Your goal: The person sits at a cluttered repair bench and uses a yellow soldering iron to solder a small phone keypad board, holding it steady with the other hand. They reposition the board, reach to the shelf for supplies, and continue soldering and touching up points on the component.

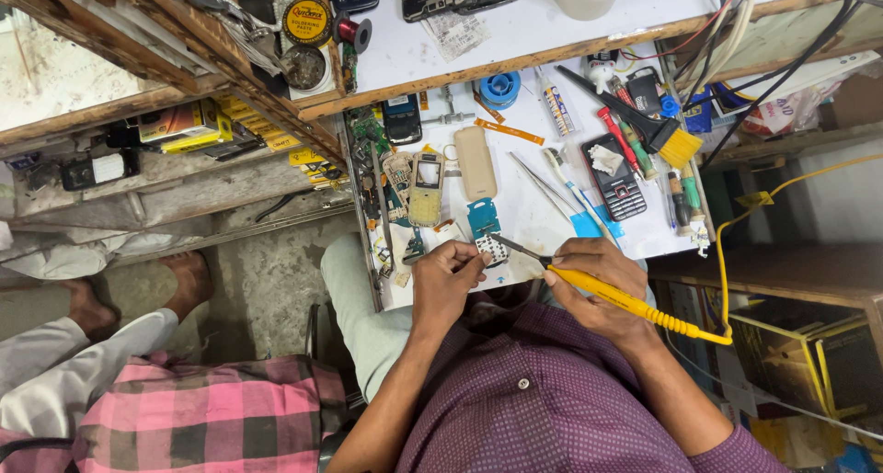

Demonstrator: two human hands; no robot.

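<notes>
My right hand (596, 284) grips a yellow soldering iron (635, 303), its dark tip pointing left onto a small blue circuit board (485, 234) at the white worktop's near edge. My left hand (448, 275) pinches a thin piece beside that board, fingertips close to the iron's tip. A beige phone shell (475, 162) and a gold phone frame (426, 188) lie just beyond the board.
The white worktop (529, 211) carries tweezers (543, 186), a dark keypad phone (614, 174), a yellow-bristled brush (658, 133), screwdrivers and a blue tape roll (500, 89). A solder paste tin (307, 21) sits on the upper shelf. Another person in pink checks (202, 409) sits at left.
</notes>
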